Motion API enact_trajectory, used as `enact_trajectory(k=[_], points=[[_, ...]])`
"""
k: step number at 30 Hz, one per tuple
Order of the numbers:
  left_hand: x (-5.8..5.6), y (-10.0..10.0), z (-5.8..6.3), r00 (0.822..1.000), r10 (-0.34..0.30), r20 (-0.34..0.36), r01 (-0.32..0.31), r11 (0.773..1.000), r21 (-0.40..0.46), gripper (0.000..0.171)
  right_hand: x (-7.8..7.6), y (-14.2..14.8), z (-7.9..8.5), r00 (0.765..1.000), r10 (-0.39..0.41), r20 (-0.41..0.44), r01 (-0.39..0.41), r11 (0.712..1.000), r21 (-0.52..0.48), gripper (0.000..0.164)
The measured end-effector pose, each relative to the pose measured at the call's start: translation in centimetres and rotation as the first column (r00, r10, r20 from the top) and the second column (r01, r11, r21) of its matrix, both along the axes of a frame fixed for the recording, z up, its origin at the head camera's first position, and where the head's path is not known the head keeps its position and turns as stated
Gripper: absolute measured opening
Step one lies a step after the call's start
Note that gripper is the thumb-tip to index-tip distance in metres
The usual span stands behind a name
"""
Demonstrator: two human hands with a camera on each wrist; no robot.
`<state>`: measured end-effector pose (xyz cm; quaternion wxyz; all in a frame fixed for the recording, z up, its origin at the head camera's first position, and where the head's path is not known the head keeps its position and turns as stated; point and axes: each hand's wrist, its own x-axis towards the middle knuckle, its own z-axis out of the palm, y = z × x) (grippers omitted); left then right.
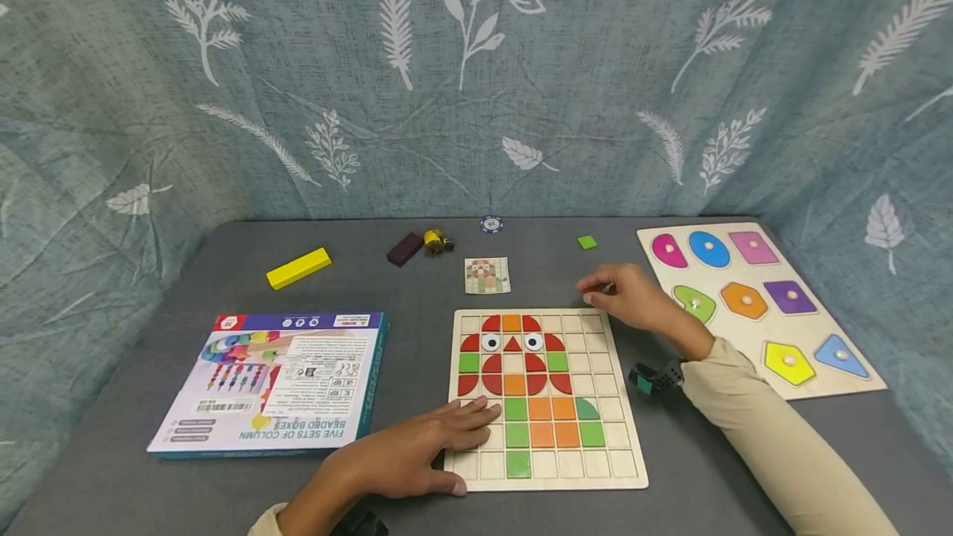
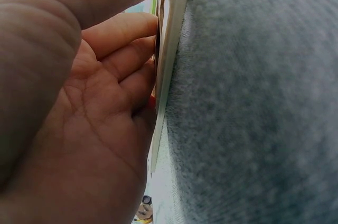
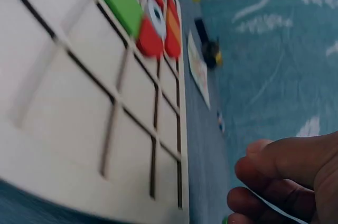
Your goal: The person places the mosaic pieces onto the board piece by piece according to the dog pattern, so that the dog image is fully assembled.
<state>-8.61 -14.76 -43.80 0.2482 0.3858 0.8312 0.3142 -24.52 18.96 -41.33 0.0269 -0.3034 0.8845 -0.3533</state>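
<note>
A wooden grid board (image 1: 621, 470) lies flat on the grey table, with red, orange, green and eye-patterned tiles forming an owl-like picture. My left hand (image 1: 420, 449) rests on the board's lower left, fingers extended over it and thumb at its near-left corner. In the left wrist view, the palm (image 2: 100, 113) shows beside the board's edge. Just off the far right corner of the board hovers my right hand (image 1: 633, 300), its fingers loosely bent and nothing visible between them. Beyond it lies a single green square tile (image 1: 587, 242). A small picture card (image 1: 487, 275) sits behind the board.
On the right is a shape puzzle board (image 1: 725, 337) with knobbed pieces. A boxed bead set (image 1: 275, 387) lies at the left. Farther back are a yellow block (image 1: 299, 269), a dark brown block (image 1: 405, 249), a small yellow-and-black figure (image 1: 437, 241) and a poker chip (image 1: 491, 224).
</note>
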Motion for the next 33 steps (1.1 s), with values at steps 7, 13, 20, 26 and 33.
enact_trajectory(k=[7, 13, 20, 26, 33], points=[[0.0, 0.0, 0.1, 1.0, 0.001, 0.008, -0.001, 1.0, 0.002, 0.063, -3.2, 0.5, -0.5, 0.994, -0.108, -0.016, 0.108, 0.994, -0.004, 0.023], [0.1, 0.0, 0.2, 1.0, 0.005, 0.01, -0.005, 1.0, 0.002, 0.063, -5.4, 0.2, -0.8, 0.982, -0.189, -0.008, 0.189, 0.982, -0.016, 0.026], [0.1, -0.1, 0.2, 1.0, 0.004, 0.01, -0.004, 1.0, 0.006, 0.063, -7.4, -0.3, -0.8, 0.971, -0.223, 0.086, 0.224, 0.975, -0.001, 0.034], [0.1, 0.0, 0.2, 1.0, 0.001, 0.016, -0.001, 1.0, 0.003, 0.063, -8.2, -0.6, -1.0, 0.976, -0.209, 0.056, 0.202, 0.973, 0.108, 0.043], [0.1, -0.1, 0.1, 1.0, 0.013, 0.021, -0.013, 1.0, -0.007, 0.062, -8.0, -0.9, -0.9, 0.978, -0.208, -0.005, 0.207, 0.966, 0.158, 0.028]])
